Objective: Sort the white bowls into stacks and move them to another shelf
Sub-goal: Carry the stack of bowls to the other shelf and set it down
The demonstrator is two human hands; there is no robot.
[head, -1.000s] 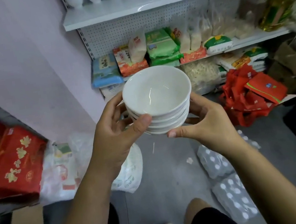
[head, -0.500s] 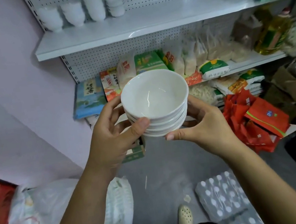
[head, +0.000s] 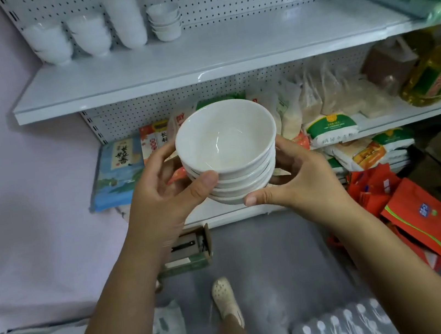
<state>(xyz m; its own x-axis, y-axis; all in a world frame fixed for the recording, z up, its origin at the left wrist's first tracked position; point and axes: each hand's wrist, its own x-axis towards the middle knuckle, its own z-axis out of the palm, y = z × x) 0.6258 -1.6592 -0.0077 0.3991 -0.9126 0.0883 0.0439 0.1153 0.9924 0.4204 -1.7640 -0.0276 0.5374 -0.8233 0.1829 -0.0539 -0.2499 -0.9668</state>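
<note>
Left hand (head: 161, 205), right hand (head: 300, 183): fingers curled round opposite sides of my stack of white bowls (head: 226, 148), thumbs on its near wall. Stack held in mid-air, near side of the upper shelf (head: 197, 63), below its lip

Risk, as I judge it: grip is on the side walls only, so a tilt on the lift could slide the top bowl off, or the base could clip the shelf edge

Orientation: mouths up, tipped slightly toward me, long axis near vertical

Far left on shelf: four bowl stacks (head: 127, 22)
</note>
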